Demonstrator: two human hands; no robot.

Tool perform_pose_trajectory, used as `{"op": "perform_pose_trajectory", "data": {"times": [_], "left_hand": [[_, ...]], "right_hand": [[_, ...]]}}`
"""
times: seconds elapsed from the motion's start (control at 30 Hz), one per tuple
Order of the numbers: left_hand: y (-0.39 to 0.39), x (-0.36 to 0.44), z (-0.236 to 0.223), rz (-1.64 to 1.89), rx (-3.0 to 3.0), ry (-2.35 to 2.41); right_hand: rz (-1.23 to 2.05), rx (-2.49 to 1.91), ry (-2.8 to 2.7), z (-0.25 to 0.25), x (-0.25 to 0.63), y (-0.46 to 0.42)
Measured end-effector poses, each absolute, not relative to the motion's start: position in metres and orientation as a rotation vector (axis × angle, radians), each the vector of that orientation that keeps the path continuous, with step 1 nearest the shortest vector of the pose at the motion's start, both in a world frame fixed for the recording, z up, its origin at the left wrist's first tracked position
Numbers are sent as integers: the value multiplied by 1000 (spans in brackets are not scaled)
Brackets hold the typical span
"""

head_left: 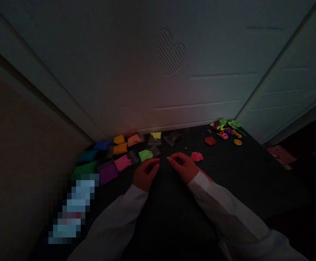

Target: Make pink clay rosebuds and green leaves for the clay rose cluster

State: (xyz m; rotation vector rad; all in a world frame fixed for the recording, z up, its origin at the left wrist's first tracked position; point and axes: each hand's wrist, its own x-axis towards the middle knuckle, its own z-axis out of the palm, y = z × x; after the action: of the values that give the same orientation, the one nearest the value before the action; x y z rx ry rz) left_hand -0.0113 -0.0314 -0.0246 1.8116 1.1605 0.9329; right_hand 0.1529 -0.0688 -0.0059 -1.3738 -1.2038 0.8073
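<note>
My right hand (184,167) pinches a small piece of green clay (168,158) between thumb and fingertips, just over the dark table. My left hand (146,174) is a little apart from it, fingers curled and thumb drawn in; whatever its fingertips hold, if anything, is too small and dark to make out. Just behind the left hand is a bag of light green clay (146,155). Beyond the right hand sits a bumpy pink clay piece (197,156). A pink strip (206,174) shows partly from behind the right wrist.
Bags of coloured clay, among them purple (108,174), pink (123,163) and blue (103,145), line the left side. A blurred bright panel (76,206) is at lower left. Small clay figures (225,127) and a red lump (210,141) stand at back right, before a white wall (136,72).
</note>
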Motion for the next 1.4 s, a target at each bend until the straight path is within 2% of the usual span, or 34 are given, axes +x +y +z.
{"op": "perform_pose_trajectory", "data": {"times": [0.17,0.3,0.5,0.73,1.13,1.27,1.4], "left_hand": [[-35,15,-12,844,2037,1131],[-25,61,-1,689,2168,1099],[-9,120,-9,461,2246,1146],[-9,133,-15,363,2222,1117],[-14,138,-1,473,1582,878],[-10,115,35,561,1277,689],[-15,75,85,692,903,395]], "right_hand": [[661,-1375,-889,13,248,-72],[608,-1452,-709,-2,296,-70],[678,-1547,-721,-18,291,-61],[606,-1476,-741,-12,287,-62],[569,-1464,-763,-7,283,-65],[531,-1459,-870,9,274,-72],[529,-1401,-1062,58,243,-87]]}}
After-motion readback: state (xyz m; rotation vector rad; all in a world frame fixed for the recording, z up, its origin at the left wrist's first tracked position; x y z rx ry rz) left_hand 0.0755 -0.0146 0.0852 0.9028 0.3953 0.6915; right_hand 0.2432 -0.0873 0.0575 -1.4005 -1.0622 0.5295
